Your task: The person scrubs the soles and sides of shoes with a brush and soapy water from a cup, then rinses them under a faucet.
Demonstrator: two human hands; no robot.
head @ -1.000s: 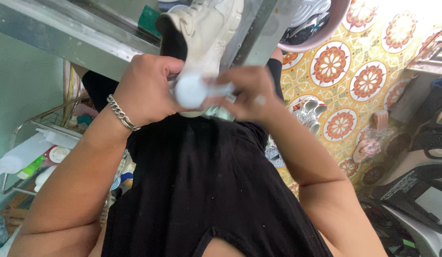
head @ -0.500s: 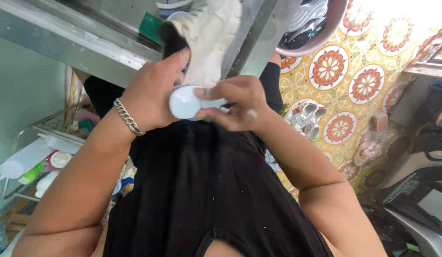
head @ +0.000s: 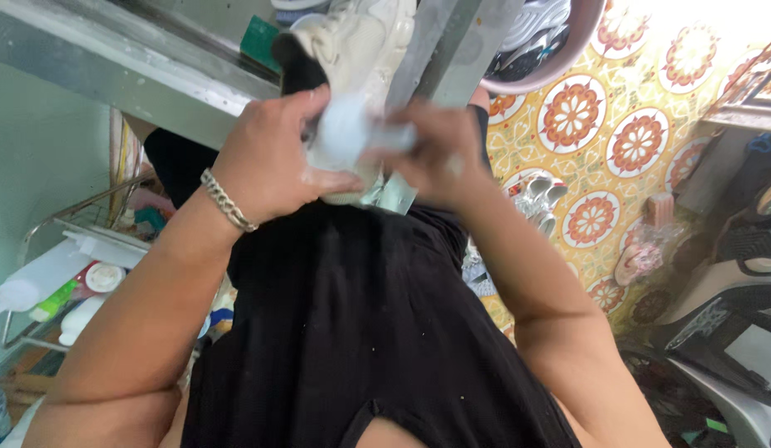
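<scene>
My left hand (head: 269, 166), with a silver chain bracelet on the wrist, grips the heel end of a cream-white sneaker (head: 361, 41) that has a black lining. The shoe points away from me over a metal ledge. My right hand (head: 439, 158) is blurred with motion and holds a white round-headed brush (head: 344, 129) by its handle, with the head pressed against the sneaker's side near my left thumb. My black shirt fills the lower middle of the view.
A steel counter edge (head: 112, 66) runs across the upper left. A pink basin (head: 568, 50) with shoes in it sits at the upper right over orange patterned floor tiles (head: 643, 141). A wire rack with bottles (head: 62, 265) stands at left. Dark chairs (head: 734, 307) stand at right.
The brush has moved up from the shoe's heel onto its side, and my right hand has risen with it. My left hand has closed more tightly around the heel.
</scene>
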